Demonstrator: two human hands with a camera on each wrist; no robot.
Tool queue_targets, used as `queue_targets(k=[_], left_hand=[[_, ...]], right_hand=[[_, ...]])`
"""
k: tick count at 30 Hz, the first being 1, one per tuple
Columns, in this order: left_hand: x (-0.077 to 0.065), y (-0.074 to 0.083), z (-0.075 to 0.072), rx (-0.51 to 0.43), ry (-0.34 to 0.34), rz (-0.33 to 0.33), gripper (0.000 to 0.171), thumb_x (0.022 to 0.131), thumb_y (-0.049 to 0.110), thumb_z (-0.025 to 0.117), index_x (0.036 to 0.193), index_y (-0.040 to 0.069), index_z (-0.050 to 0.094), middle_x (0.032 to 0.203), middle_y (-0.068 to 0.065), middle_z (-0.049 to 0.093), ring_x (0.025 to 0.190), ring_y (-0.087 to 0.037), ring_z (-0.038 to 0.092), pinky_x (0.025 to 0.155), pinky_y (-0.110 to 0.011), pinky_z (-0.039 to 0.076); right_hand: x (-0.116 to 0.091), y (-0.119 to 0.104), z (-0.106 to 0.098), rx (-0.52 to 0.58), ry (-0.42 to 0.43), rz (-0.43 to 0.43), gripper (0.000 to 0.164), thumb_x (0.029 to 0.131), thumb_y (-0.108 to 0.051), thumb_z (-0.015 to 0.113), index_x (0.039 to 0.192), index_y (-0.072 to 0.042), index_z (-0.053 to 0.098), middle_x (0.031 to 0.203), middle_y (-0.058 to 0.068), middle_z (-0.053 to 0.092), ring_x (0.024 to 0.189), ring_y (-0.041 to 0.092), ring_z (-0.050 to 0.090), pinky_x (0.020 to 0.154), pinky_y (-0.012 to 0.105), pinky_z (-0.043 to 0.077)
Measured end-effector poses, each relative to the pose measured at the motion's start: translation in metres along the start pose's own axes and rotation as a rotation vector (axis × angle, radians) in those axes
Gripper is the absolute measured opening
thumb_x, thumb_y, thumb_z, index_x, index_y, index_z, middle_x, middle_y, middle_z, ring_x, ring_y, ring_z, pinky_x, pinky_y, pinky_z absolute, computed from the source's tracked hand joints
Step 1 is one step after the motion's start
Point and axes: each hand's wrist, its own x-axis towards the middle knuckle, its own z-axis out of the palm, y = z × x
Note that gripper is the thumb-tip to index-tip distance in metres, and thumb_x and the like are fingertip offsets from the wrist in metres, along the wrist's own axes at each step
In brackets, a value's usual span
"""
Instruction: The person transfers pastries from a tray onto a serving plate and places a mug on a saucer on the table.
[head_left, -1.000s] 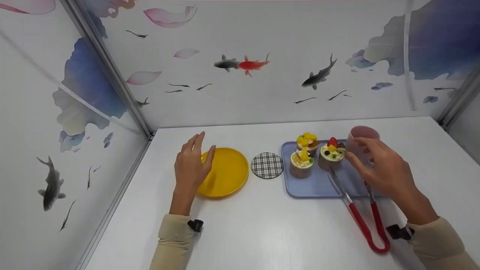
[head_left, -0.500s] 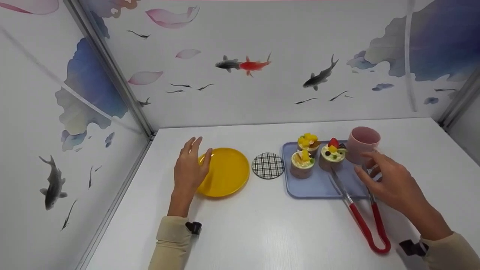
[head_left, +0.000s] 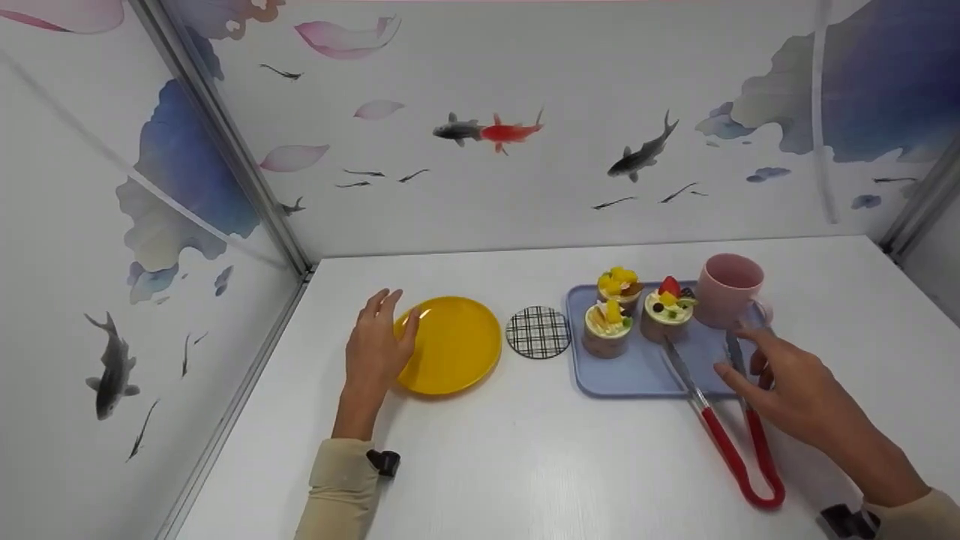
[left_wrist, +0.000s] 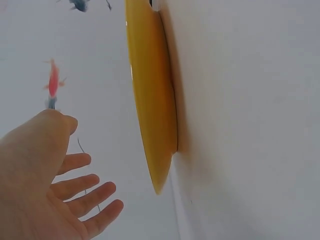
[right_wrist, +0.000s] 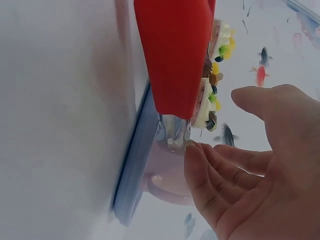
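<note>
My left hand (head_left: 375, 341) hovers over the left rim of a yellow plate (head_left: 457, 349), its fingers extended and thumb apart, holding nothing. In the left wrist view the plate (left_wrist: 150, 100) stands apart from those fingers. At the right, my right hand (head_left: 799, 382) is over one arm of a pair of red-handled tongs (head_left: 731, 454), fingers loosely bent. The tongs' metal ends lie on a blue tray (head_left: 615, 381), the handles reaching out over its front edge. From the right wrist, fingertips (right_wrist: 195, 150) show close beside the metal below the red grip (right_wrist: 175, 60).
Three cupcakes topped with fruit, including a strawberry one (head_left: 666, 322), sit on the tray's left and middle. A pink mug (head_left: 724, 296) stands at its back right. Between plate and tray lies a checked round coaster (head_left: 538, 332). White panels (head_left: 480, 202) bound the table behind and left.
My right hand has drawn back from beside the pink mug toward the front right, down over the tongs, uncovering the mug and its handle. The left hand has lowered slightly toward me.
</note>
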Motion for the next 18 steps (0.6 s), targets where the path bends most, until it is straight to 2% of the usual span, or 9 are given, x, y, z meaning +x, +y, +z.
queue_targets(k=[6,12,16,18], left_hand=[[-0.002,-0.004,0.001,-0.021,-0.018,-0.009,0.057,0.109,0.044,0.063,0.153,0.008,0.06,0.16,-0.019,0.056,0.145,-0.04,0.058,0.12,-0.056,0.052],[-0.001,-0.009,-0.001,-0.043,-0.054,-0.037,0.057,0.109,0.044,0.062,0.154,0.008,0.059,0.16,-0.02,0.056,0.147,-0.04,0.056,0.122,-0.056,0.05],[-0.001,-0.011,0.0,-0.07,-0.082,-0.073,0.056,0.11,0.043,0.062,0.154,0.008,0.059,0.159,-0.019,0.057,0.148,-0.039,0.056,0.123,-0.057,0.049],[-0.001,-0.012,0.0,-0.083,-0.097,-0.09,0.055,0.11,0.042,0.062,0.153,0.009,0.059,0.159,-0.019,0.057,0.148,-0.039,0.055,0.123,-0.057,0.048]], right_hand=[[-0.004,0.001,0.001,0.001,-0.095,0.052,0.084,0.098,-0.047,0.079,0.158,0.0,0.042,0.094,0.008,0.062,0.08,0.02,0.058,0.058,0.023,0.056],[-0.01,0.003,0.006,0.013,-0.202,0.126,0.112,0.09,-0.068,0.078,0.162,0.003,0.029,0.093,0.01,0.059,0.076,0.019,0.058,0.059,0.028,0.058],[-0.012,0.003,0.009,0.026,-0.271,0.171,0.13,0.084,-0.077,0.077,0.168,0.001,0.015,0.098,0.014,0.058,0.082,0.022,0.06,0.062,0.031,0.062],[-0.013,0.003,0.011,0.024,-0.297,0.188,0.139,0.083,-0.08,0.076,0.17,0.001,0.005,0.105,0.02,0.057,0.088,0.028,0.062,0.066,0.037,0.066]])
